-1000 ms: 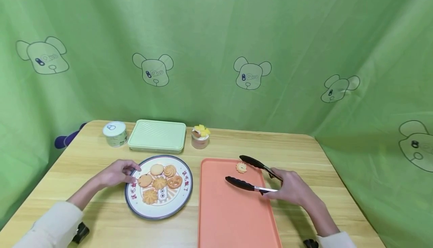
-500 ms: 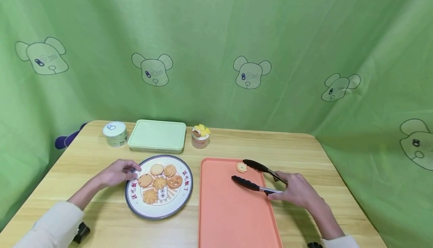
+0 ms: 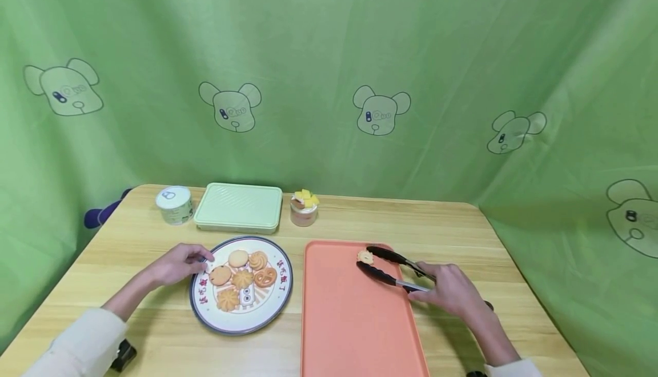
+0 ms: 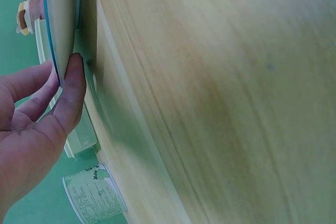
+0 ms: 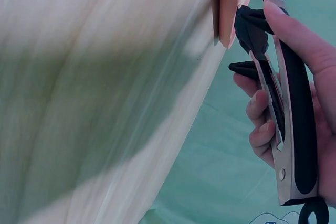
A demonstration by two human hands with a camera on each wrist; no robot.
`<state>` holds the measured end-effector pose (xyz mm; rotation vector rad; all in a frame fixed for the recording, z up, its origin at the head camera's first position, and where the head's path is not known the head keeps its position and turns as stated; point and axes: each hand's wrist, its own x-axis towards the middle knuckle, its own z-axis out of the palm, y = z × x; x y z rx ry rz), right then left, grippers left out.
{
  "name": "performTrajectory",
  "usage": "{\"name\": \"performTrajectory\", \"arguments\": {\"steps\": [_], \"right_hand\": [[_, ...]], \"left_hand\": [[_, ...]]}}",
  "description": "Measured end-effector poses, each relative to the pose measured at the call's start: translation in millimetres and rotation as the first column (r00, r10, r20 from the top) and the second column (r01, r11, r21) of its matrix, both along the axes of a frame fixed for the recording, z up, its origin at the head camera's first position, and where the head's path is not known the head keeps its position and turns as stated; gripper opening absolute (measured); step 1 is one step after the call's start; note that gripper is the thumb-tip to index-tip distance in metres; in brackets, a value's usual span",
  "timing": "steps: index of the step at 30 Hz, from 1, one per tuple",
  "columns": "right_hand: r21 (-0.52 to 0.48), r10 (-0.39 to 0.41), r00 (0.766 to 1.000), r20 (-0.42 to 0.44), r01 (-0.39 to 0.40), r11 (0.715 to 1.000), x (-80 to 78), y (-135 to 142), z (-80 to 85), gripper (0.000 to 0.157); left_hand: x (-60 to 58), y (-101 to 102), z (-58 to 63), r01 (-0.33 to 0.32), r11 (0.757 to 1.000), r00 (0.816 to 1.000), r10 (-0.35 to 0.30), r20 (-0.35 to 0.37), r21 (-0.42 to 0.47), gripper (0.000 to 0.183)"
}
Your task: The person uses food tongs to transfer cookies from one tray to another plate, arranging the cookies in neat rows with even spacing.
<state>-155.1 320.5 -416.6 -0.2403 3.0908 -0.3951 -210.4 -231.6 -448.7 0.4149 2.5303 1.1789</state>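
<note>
My left hand [image 3: 177,264] pinches the left rim of a white plate [image 3: 221,315] with a blue edge; in the left wrist view the thumb and fingers lie on either side of the rim [image 4: 51,45]. Several cookies, among them a pretzel-shaped one [image 3: 265,277], lie on that plate. My right hand [image 3: 452,291] grips black-tipped metal tongs [image 3: 398,283], fingers curled round the handles in the right wrist view. Between the tong tips, at the far end of a coral tray [image 3: 354,325], is a scalloped round cookie [image 3: 365,257]. Whether both tips touch it is hard to tell.
Along the back of the wooden table [image 3: 411,217] stand a pull-tab can [image 3: 175,205], a pale green lidded box [image 3: 239,207] and a dessert cup [image 3: 304,208] with yellow cubes on top. A green curtain [image 3: 308,34] hangs behind and at both sides.
The tongs have moved slightly toward the cookie and their tips have come closer together around it. The cookie has shifted a little. My left hand and the plate stay put.
</note>
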Motion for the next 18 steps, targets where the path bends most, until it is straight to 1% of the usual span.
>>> {"name": "performTrajectory", "arguments": {"steps": [4, 11, 16, 18], "right_hand": [[0.01, 0.009, 1.0, -0.024, -0.009, 1.0, 0.0, 1, -0.5, 0.072], [-0.003, 0.006, 0.999, -0.04, -0.006, 1.0, 0.0, -1, 3.1, 0.072], [0.004, 0.03, 0.997, -0.071, -0.03, 1.0, -2.5, -7, 7.3, 0.072], [0.007, 0.052, 0.995, -0.084, -0.052, 0.999, -4.3, -11, 8.4, 0.073]], "left_hand": [[-1.0, 0, -2.2, -0.005, 1.0, 1.0, 0.005, 0.001, -0.001, 0.021], [-1.0, 0, -1.9, -0.005, 1.0, 1.0, 0.005, 0.006, 0.0, 0.021], [0.1, 0, 0.6, 0.001, 1.0, 1.0, -0.001, 0.007, 0.002, 0.022], [0.8, 0, 1.5, -0.001, 1.0, 1.0, 0.001, 0.009, 0.001, 0.024]]}}
